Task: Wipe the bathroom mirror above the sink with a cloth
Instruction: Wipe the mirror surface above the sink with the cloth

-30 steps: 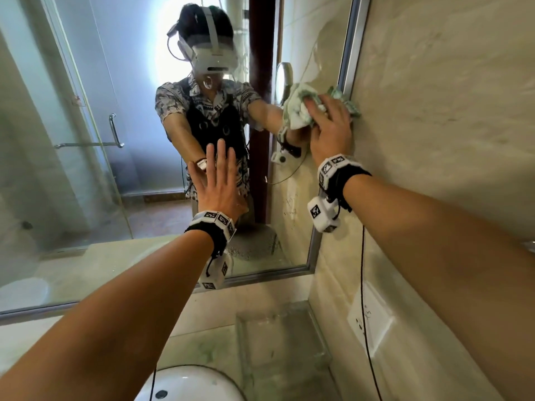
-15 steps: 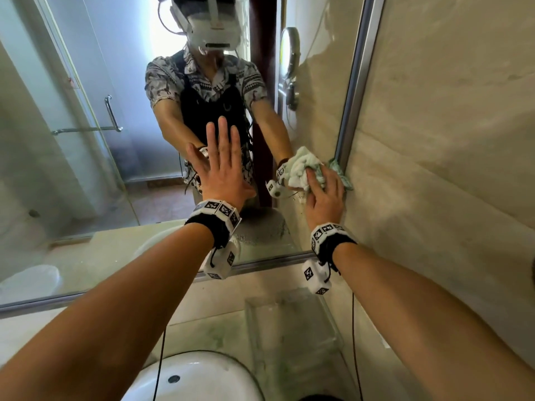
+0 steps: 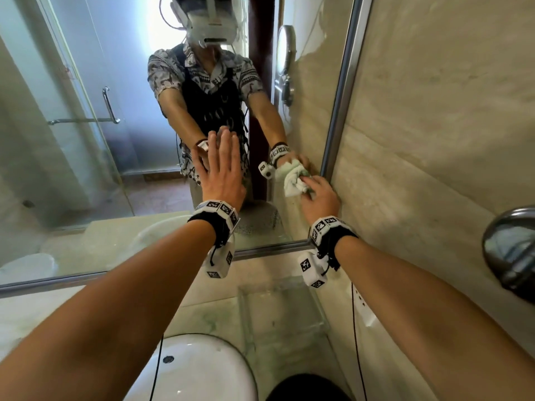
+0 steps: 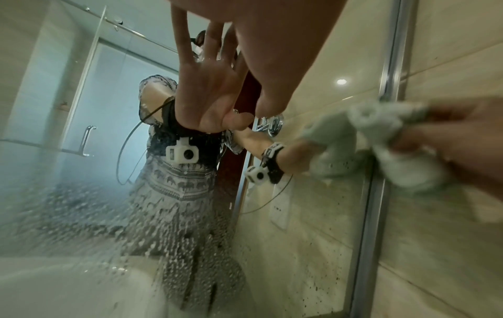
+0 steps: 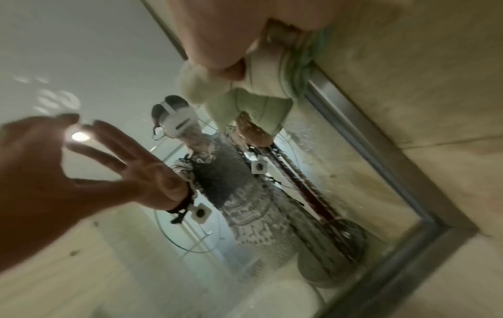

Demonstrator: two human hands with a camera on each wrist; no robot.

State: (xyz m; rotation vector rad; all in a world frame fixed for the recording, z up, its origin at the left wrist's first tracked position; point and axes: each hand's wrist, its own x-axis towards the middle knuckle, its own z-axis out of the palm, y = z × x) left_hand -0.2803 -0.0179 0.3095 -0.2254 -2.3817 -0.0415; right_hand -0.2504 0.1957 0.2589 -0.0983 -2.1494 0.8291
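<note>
— So, what does the right hand (image 3: 320,195) hold?

— It grips a crumpled pale cloth (image 3: 293,180), white with some green in it. The fingers are curled around the bundle and they press it on the glass of the mirror (image 3: 86,140). The place is low on the mirror, just beside its right metal frame (image 3: 338,111), a little above the bottom corner. In the right wrist view a green part of the cloth (image 5: 261,86) lies against the frame (image 5: 367,139) itself.

— And the left hand (image 3: 223,175)?

— It is flat on the glass, fingers straight and close together, pointing up. It holds nothing. In the left wrist view I see the thumb (image 4: 275,94) near the camera, and the palm meets its own reflection, so it touches the mirror. It is to the left of the cloth and apart from it.

— How is the glass around them?

— Below the hands, in the left wrist view, the glass carries many small water drops (image 4: 176,247). In the mirror I see a person with a white headset and a patterned shirt, and also a glass shower door with a metal handle.

— And under the mirror?

— A white sink (image 3: 199,371) is at the bottom of the head view, with a pale stone counter (image 3: 208,316) around it. A clear glass tray (image 3: 278,311) stands on the counter to the right of the sink. The wall (image 3: 434,111) on the right has beige tiles, and a round chrome fitting (image 3: 512,250) sticks out of it.
</note>
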